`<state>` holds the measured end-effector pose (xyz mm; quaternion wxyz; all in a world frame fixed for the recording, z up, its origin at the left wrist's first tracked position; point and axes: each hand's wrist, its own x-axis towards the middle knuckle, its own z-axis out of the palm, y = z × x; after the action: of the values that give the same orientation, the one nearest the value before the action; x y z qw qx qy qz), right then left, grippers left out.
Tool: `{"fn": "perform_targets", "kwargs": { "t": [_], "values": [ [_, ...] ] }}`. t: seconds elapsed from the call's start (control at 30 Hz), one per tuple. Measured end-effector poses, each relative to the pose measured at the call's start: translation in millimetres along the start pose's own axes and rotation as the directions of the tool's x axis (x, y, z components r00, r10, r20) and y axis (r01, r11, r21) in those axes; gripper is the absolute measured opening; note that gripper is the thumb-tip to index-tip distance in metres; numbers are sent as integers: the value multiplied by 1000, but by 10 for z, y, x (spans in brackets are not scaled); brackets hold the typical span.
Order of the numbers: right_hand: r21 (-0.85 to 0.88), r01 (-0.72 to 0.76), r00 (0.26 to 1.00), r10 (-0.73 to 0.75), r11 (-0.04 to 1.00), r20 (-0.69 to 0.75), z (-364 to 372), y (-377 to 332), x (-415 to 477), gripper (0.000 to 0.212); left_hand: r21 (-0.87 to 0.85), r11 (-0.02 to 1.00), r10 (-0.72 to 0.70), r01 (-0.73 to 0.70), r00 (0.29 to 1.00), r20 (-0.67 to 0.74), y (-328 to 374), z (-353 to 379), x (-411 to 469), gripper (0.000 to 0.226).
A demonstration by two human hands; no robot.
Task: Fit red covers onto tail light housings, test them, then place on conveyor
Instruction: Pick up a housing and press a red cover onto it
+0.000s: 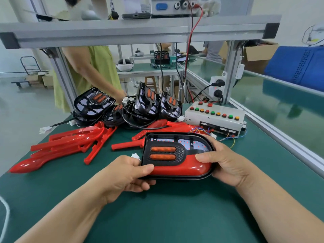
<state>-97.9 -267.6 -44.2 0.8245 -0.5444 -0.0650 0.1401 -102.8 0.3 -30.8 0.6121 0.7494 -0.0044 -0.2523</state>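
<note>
Green bench [157,216]; housing [181,153] connector [135,156] partly hidden

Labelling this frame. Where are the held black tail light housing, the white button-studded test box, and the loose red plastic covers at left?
black tail light housing [181,152]: head view, textured black panel.
white test box [226,109]: head view, top face.
loose red plastic covers [66,142]: head view, pile's middle.

Bright, even, diffuse light from overhead; a soft shadow on the green mat [175,216] under the tail light housing [175,142]; white glare streaks on the glossy red covers [66,142] at the left; sheen on the conveyor [284,106] at the right; wide-angle distortion bows the far aluminium frame [140,30]; far background soft.
</note>
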Motion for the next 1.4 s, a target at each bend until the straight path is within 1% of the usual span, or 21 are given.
{"fn": "perform_targets", "kwargs": {
  "t": [0.03, 0.1, 0.17, 0.23, 0.3, 0.37, 0.43, 0.47, 0.53, 0.57, 0.6, 0.67, 0.7, 0.77, 0.83, 0.9, 1.03, 1.13, 1.2, 1.3, 1.4],
  "values": [
    [4, 6, 1000, -6, 1000, 0, 4, 9, 8, 76, 1, 1000, 13, -13, 1000, -1, 3, -4, 2, 39],
    [12, 13, 1000, -13, 1000, 8, 10, 14, 16, 75, -22, 1000, 13, -13, 1000, 26, 29, -31, -1, 43],
    [36, 11, 1000, -12, 999, 27, 7, -2, 13, 67, -32, 999, 5, -3, 998, 57, 52, -63, -9, 50],
    [68, 0, 1000, -2, 998, 28, -4, -10, 9, 56, -21, 1000, -4, 6, 997, 76, 65, -77, -21, 54],
    [69, -4, 1000, 4, 998, -10, -4, 0, 23, 49, 4, 1000, -10, 9, 997, 80, 74, -74, -39, 54],
    [46, -12, 996, 16, 999, -87, 25, 20, 55, 45, 39, 999, -1, -1, 998, 64, 81, -77, -53, 54],
    [30, -23, 987, 28, 999, -156, 44, 43, 82, 48, 108, 994, 24, -26, 999, 22, 95, -90, -66, 48],
    [26, -26, 985, 30, 999, -168, 46, 51, 88, 50, 162, 986, 48, -44, 999, -23, 103, -104, -65, 43],
    [22, -31, 985, 34, 999, -169, 40, 58, 89, 52, 280, 957, 130, -76, 976, -177, 94, -166, -32, 38],
    [20, -35, 985, 38, 999, -170, 33, 59, 90, 54, 338, 937, 184, -83, 943, -277, 73, -216, 1, 38],
    [21, -38, 984, 41, 999, -172, 28, 60, 90, 55, 398, 914, 244, -80, 892, -380, 51, -276, 34, 35],
    [25, -41, 985, 45, 999, -168, 18, 64, 91, 56, 499, 865, 355, -47, 759, -545, 9, -413, 87, 26],
    [26, -42, 985, 45, 999, -164, 16, 66, 93, 56, 533, 846, 397, -24, 696, -598, -5, -485, 103, 22],
    [20, -41, 987, 44, 999, -155, 14, 68, 93, 56, 586, 810, 454, 27, 604, -655, -32, -627, 141, 15],
    [14, -40, 988, 41, 999, -148, 11, 67, 93, 56, 606, 793, 481, 62, 546, -686, -54, -747, 198, 7],
    [13, -37, 989, 38, 999, -141, 13, 68, 93, 56, 607, 791, 493, 77, 507, -707, -65, -815, 270, 5],
    [11, -33, 990, 34, 999, -135, 14, 77, 105, 55, 671, 729, 537, 136, 495, -683, -13, -833, 467, 22],
    [9, -37, 989, 38, 999, -142, 9, 75, 110, 54, 716, 662, 530, 222, 537, -657, 40, -847, 586, 34],
    [14, -42, 989, 43, 999, -144, 1, 76, 106, 54, 735, 628, 520, 256, 564, -642, 34, -868, 638, 35],
    [19, -42, 989, 44, 999, -138, -11, 83, 105, 54, 751, 611, 518, 252, 590, -619, -18, -904, 670, 28],
    [19, -38, 989, 41, 999, -144, -19, 87, 108, 52, 769, 595, 538, 234, 595, -597, -27, -928, 656, 23]
  ]
}}
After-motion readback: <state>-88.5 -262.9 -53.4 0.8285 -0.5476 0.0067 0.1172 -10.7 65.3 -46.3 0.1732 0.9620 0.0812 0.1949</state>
